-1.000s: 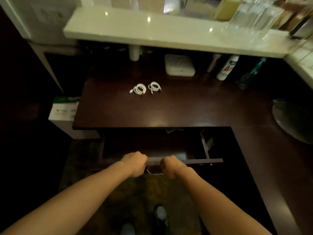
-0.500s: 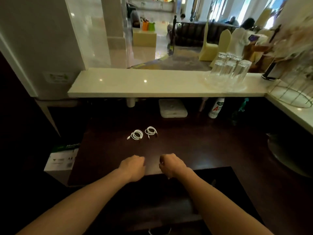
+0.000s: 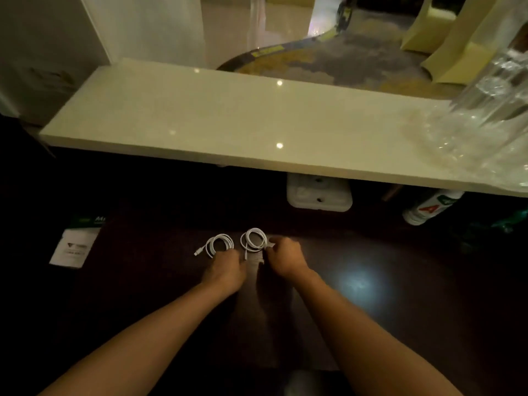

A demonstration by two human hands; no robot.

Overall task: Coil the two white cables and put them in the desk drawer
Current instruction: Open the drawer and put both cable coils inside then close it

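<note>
Two coiled white cables lie side by side on the dark desk (image 3: 400, 267). My left hand (image 3: 225, 271) comes down on the near edge of the left cable (image 3: 217, 243); its fingertips are hidden, so its hold is unclear. My right hand (image 3: 285, 258) pinches the right edge of the right cable (image 3: 253, 239), with a bit of white showing between its fingers. Both coils rest flat on the desk. The drawer is not visible in this dark lower area.
A cream stone shelf (image 3: 228, 124) overhangs the back of the desk. Under it sit a white box (image 3: 318, 197), a white bottle (image 3: 428, 208) and a green bottle (image 3: 511, 222). Clear glasses (image 3: 491, 104) stand at the shelf's right end. A white carton (image 3: 75, 244) is beside the desk's left edge.
Both hands left the drawer front and moved forward over the desk to the two coils. The view tilted up from the open drawer, which has dropped out of sight.
</note>
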